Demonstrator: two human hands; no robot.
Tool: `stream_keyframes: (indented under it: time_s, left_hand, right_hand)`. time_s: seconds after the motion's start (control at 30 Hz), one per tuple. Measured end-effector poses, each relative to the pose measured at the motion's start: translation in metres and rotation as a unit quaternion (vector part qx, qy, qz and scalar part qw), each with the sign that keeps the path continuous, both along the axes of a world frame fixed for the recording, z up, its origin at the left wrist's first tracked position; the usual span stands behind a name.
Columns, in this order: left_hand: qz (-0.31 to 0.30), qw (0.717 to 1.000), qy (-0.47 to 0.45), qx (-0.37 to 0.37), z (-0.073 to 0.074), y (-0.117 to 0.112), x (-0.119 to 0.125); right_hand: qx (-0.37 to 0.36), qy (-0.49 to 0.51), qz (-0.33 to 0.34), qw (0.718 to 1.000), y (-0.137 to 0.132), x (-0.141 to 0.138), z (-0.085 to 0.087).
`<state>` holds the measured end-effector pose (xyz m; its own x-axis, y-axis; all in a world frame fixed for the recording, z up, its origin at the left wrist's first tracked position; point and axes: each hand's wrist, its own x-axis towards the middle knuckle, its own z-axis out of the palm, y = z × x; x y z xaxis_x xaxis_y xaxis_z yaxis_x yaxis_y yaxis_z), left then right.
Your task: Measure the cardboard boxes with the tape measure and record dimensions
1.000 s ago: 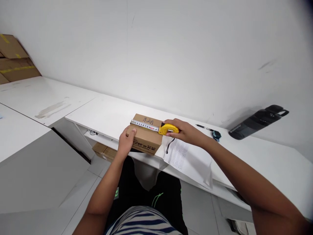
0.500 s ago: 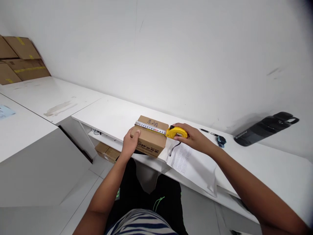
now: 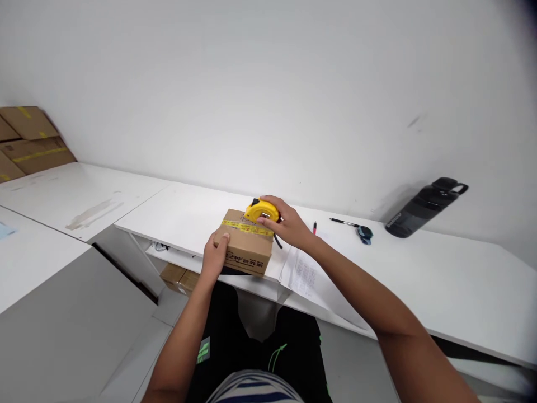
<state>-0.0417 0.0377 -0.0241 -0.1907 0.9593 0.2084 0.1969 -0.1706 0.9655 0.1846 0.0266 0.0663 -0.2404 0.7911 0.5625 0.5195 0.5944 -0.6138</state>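
A small cardboard box (image 3: 247,249) with yellow tape across its top rests at the front of the white shelf top. My left hand (image 3: 215,254) grips its near left corner, thumb on top. In my right hand (image 3: 289,223) is a yellow tape measure (image 3: 260,211), held above the far right part of the box. No blade shows out of its case. A dark wrist strap (image 3: 277,242) hangs beside the box. The tape measure and fingers partly cover handwriting on the box top.
Written sheets of paper (image 3: 304,277) lie right of the box, near a red pen (image 3: 314,228). Further right are a black pen (image 3: 344,222), a small dark blue object (image 3: 364,234) and a dark bottle (image 3: 423,208) against the wall. Cardboard boxes (image 3: 39,154) are stacked far left.
The blade stretched across the box top has gone back into the case. My right hand has moved left with the tape measure, over the box. My left hand still holds the box.
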Motion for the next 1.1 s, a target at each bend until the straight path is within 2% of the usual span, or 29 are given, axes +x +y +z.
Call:
stream_keyframes:
  time_s: [0.03,0.1,0.13,0.17,0.2,0.23,0.3,0.37,0.43,0.5,0.53,0.6,0.63,0.67,0.7,0.77,0.8,0.87,0.9,0.97,1.1]
  left_hand:
    - [0.031,0.999,0.009,0.024,-0.003,-0.005,0.001]
    - [0.102,0.986,0.028,0.129,-0.014,-0.024,0.009]
    - [0.122,0.972,0.031,0.2,-0.021,-0.037,0.015]
    - [0.099,0.958,0.026,0.268,-0.029,-0.053,0.023]
    - [0.043,0.948,0.004,0.314,-0.037,-0.069,0.033]
    - [-0.03,0.944,-0.038,0.325,-0.043,-0.084,0.043]
    - [-0.217,0.946,-0.098,0.221,-0.05,-0.106,0.065]
    - [-0.354,0.922,-0.131,0.089,-0.05,-0.112,0.085]
    - [-0.404,0.904,-0.141,0.013,-0.046,-0.105,0.099]
    - [-0.394,0.912,-0.114,0.002,-0.041,-0.095,0.106]
    - [-0.382,0.92,-0.082,0.02,-0.04,-0.09,0.108]
    - [-0.365,0.927,-0.01,0.079,-0.034,-0.084,0.111]
    - [-0.37,0.922,0.017,0.112,-0.03,-0.082,0.113]
    - [-0.388,0.911,0.033,0.139,-0.024,-0.079,0.117]
    - [-0.42,0.894,0.039,0.153,-0.017,-0.076,0.122]
    - [-0.501,0.852,0.04,0.144,0.0,-0.066,0.139]
    - [-0.539,0.832,0.044,0.122,0.008,-0.059,0.15]
    - [-0.586,0.807,0.051,0.057,0.017,-0.042,0.176]
    - [-0.595,0.802,0.054,0.026,0.018,-0.032,0.19]
    - [-0.584,0.809,0.061,-0.006,0.011,-0.01,0.217]
    - [-0.531,0.844,0.077,-0.007,-0.015,0.027,0.254]
  right_hand:
    - [-0.016,0.01,-0.01,1.0,-0.006,0.006,-0.002]
    - [-0.056,0.054,-0.03,0.997,-0.023,0.021,-0.011]
    - [-0.074,0.084,-0.037,0.993,-0.033,0.028,-0.018]
    - [-0.092,0.113,-0.041,0.988,-0.045,0.034,-0.026]
    - [-0.108,0.141,-0.042,0.983,-0.057,0.037,-0.036]
    - [-0.118,0.165,-0.041,0.978,-0.071,0.039,-0.048]
    - [-0.137,0.197,-0.027,0.97,-0.097,0.038,-0.073]
    - [-0.125,0.194,0.002,0.973,-0.119,0.035,-0.097]
    - [-0.075,0.152,0.048,0.984,-0.13,0.038,-0.114]
    - [-0.034,0.097,0.085,0.991,-0.125,0.053,-0.122]
    - [-0.023,0.069,0.078,0.994,-0.117,0.065,-0.121]
    - [-0.022,0.004,0.0,1.0,-0.087,0.097,-0.115]
    - [-0.03,-0.035,-0.096,0.994,-0.068,0.115,-0.11]
    - [-0.044,-0.084,-0.181,0.979,-0.047,0.132,-0.105]
    - [-0.061,-0.157,-0.24,0.956,-0.026,0.148,-0.101]
    - [-0.086,-0.333,-0.303,0.889,0.01,0.176,-0.097]
    - [-0.088,-0.394,-0.294,0.867,0.023,0.188,-0.098]
    - [-0.075,-0.467,-0.253,0.844,0.035,0.209,-0.103]
    - [-0.067,-0.483,-0.236,0.84,0.036,0.219,-0.107]
    - [-0.05,-0.494,-0.237,0.835,0.03,0.237,-0.114]
    - [-0.039,-0.487,-0.287,0.824,0.02,0.258,-0.119]
